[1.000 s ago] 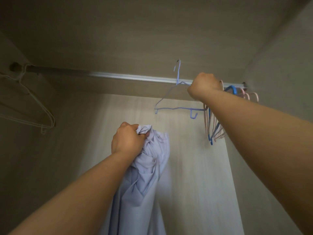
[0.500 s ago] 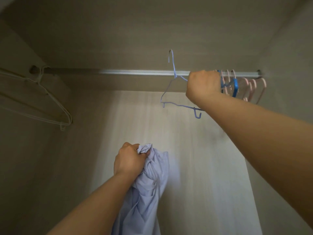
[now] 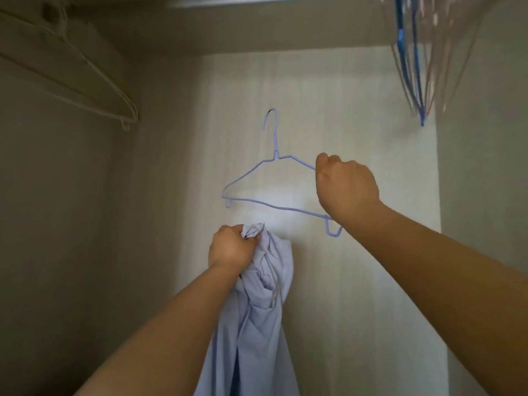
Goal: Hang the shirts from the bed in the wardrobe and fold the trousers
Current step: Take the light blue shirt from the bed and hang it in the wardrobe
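Desk: Lilac cloth, bunched up. Where is the shirt [image 3: 257, 324]?
Photographer: Just below the wire hanger [image 3: 276, 141], inside the wardrobe. It hangs limp from the left hand [image 3: 231, 248], whose fingers are curled tight round its gathered top.
Desk: And the right hand [image 3: 345, 187]?
Photographer: Fisted round the hanger's right shoulder. The shirt looks light, soft and floppy; it is probably best taken at the collar and fed on one shoulder at a time.

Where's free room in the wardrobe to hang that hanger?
Free: the wide middle stretch of rail between the white hanger on the left and the bunch of blue and pink hangers at top right. Crowded: that right end.
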The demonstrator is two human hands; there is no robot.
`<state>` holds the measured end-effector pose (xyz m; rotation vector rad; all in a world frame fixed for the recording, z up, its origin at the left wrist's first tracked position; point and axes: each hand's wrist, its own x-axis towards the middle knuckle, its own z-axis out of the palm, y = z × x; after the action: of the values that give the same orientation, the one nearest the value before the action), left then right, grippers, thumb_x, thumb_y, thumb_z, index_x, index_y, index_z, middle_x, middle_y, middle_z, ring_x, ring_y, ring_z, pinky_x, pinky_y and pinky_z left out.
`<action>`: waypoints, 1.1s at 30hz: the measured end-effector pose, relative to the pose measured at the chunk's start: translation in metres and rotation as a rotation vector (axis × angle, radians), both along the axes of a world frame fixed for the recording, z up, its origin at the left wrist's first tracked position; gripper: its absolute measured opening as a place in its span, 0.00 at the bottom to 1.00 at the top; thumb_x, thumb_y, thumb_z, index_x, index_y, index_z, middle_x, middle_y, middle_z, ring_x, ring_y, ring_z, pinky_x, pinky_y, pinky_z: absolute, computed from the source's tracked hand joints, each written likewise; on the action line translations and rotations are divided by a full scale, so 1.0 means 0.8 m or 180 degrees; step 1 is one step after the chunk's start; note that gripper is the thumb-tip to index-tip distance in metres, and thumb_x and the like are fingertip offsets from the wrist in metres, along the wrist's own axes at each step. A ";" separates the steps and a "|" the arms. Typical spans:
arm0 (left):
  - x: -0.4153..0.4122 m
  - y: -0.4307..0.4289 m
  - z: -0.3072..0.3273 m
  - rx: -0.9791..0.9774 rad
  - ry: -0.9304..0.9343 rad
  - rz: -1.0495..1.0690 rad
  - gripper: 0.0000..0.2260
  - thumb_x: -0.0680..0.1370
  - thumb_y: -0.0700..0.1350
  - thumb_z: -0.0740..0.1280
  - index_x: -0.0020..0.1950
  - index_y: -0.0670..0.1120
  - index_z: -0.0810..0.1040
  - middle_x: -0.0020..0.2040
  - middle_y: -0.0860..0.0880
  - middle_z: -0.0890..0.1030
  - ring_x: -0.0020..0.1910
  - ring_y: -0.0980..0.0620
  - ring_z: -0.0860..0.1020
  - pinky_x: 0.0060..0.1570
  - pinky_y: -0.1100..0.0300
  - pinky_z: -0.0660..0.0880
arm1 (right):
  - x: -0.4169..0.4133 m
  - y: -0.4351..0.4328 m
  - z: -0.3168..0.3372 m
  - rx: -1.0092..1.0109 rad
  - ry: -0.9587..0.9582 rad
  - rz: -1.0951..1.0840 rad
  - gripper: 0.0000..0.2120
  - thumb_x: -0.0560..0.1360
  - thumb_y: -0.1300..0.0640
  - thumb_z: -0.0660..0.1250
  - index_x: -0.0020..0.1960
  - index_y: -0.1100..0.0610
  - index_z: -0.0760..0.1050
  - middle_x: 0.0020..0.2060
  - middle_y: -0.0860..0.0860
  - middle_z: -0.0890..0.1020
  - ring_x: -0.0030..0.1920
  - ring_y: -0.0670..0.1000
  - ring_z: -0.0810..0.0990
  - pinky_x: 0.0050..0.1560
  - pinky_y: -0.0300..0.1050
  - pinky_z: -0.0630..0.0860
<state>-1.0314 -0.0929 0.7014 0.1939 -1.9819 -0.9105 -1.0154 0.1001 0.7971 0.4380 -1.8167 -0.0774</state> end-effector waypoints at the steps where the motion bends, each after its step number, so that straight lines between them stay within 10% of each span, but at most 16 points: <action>1: -0.003 0.002 -0.018 0.0021 -0.0127 -0.0011 0.13 0.77 0.49 0.65 0.34 0.46 0.74 0.36 0.46 0.78 0.39 0.49 0.76 0.36 0.62 0.66 | -0.009 0.006 -0.024 -0.0182 -0.0107 0.0074 0.09 0.74 0.70 0.54 0.45 0.58 0.58 0.30 0.51 0.60 0.29 0.53 0.62 0.26 0.43 0.50; 10: -0.013 0.012 -0.146 0.0999 -0.1184 -0.1274 0.18 0.74 0.59 0.67 0.48 0.44 0.80 0.49 0.44 0.82 0.46 0.48 0.80 0.50 0.57 0.77 | -0.074 0.069 -0.207 -0.1994 -0.1294 0.1678 0.06 0.79 0.58 0.59 0.44 0.55 0.71 0.33 0.52 0.76 0.35 0.55 0.72 0.33 0.44 0.63; 17: 0.003 -0.023 -0.163 0.2686 -0.0207 -0.1848 0.24 0.77 0.66 0.52 0.57 0.51 0.77 0.46 0.48 0.81 0.40 0.53 0.82 0.35 0.58 0.78 | -0.108 0.120 -0.316 -0.2510 -0.2188 0.2319 0.07 0.76 0.63 0.63 0.40 0.58 0.75 0.29 0.51 0.75 0.32 0.50 0.71 0.32 0.31 0.65; 27: 0.007 -0.013 -0.176 0.2910 -0.0667 -0.0721 0.27 0.74 0.67 0.61 0.43 0.42 0.75 0.37 0.44 0.79 0.34 0.46 0.78 0.35 0.57 0.75 | -0.135 0.171 -0.395 -0.3064 -0.2943 0.2801 0.11 0.79 0.62 0.59 0.41 0.54 0.76 0.28 0.47 0.73 0.24 0.43 0.65 0.23 0.30 0.62; 33: 0.007 -0.013 -0.170 0.2026 -0.0638 -0.0465 0.24 0.80 0.63 0.51 0.65 0.49 0.74 0.50 0.47 0.75 0.48 0.46 0.78 0.53 0.52 0.75 | -0.142 0.190 -0.410 -0.3241 -0.3441 0.3088 0.10 0.80 0.61 0.59 0.45 0.57 0.78 0.27 0.46 0.74 0.21 0.41 0.62 0.21 0.31 0.60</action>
<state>-1.0260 -0.1035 0.5653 0.5194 -1.8391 -1.6562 -1.1287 0.2522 0.4694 0.5957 -2.0918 1.9686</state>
